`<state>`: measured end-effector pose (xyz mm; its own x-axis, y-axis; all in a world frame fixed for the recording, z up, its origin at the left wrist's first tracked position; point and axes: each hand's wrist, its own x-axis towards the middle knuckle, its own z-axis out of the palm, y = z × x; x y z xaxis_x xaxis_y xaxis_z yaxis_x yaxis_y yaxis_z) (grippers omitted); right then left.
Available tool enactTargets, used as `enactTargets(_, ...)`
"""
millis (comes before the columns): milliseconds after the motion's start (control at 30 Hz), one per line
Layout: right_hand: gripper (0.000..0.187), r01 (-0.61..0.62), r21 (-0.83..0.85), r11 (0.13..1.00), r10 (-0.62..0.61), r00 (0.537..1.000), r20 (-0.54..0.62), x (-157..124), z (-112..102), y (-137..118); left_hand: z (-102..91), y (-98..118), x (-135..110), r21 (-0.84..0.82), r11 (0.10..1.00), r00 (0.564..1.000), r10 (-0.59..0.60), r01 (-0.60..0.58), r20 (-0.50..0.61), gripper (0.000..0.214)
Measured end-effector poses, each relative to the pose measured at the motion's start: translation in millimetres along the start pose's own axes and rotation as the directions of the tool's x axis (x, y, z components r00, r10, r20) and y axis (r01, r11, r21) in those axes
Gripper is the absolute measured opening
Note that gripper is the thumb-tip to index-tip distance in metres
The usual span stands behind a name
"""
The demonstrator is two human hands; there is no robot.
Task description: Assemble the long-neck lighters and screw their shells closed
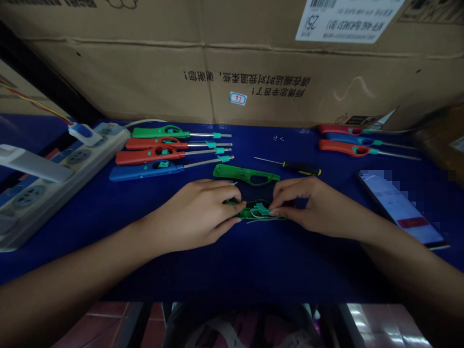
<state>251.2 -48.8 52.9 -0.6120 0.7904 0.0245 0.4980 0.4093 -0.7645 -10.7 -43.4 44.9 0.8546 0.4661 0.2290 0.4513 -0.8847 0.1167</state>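
Between my hands lies the green half shell of a long-nosed lighter (247, 214), its inside facing up. A teal trigger piece (260, 209) and a thin pale wire sit in it. My left hand (197, 212) grips the shell's left end between thumb and fingers. With thumb and forefinger together, my right hand (302, 205) pinches at the right side of the teal piece. Just beyond my hands rests the other green half shell (246, 173), apart from both. Behind that lies a screwdriver (300, 168) with a black and yellow handle.
Several assembled lighters (152, 154) lie in a row at the left, more lighters (348, 146) at the back right. A power strip (68, 179) runs along the left. A phone (406, 210) lies at right. Tiny screws (278, 138) sit before a large cardboard box (145, 82).
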Motion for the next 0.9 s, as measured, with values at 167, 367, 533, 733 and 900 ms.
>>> enactTargets(167,0.016,-0.024,0.009,1.000,0.024,1.000,-0.012,1.2,-1.0,-1.1,-0.2,0.9,-0.2,0.007,1.000,1.000,-0.008,0.008,0.012,0.020)
enactTargets(367,0.017,0.008,-0.009,1.000,-0.008,1.000,-0.005,0.2,-1.8,0.2,-0.4,2.5,-0.2,0.029,0.999,1.000,-0.022,0.022,0.016,0.020)
enactTargets(533,0.017,0.037,-0.038,0.999,-0.037,0.999,0.014,-1.6,-2.9,-1.2,-1.7,4.5,-0.1,0.045,0.999,1.000,-0.021,0.020,0.018,0.019)
enactTargets(733,0.019,0.059,-0.061,0.996,-0.058,0.998,0.027,-1.8,-1.6,-1.9,-0.9,3.7,-0.2,0.023,1.000,1.000,-0.013,0.012,0.015,0.019)
enactTargets(900,0.019,0.106,-0.101,0.989,-0.101,0.993,0.059,-2.5,-0.3,1.9,-0.6,1.7,-1.1,-0.008,1.000,0.999,-0.018,0.018,0.036,0.019)
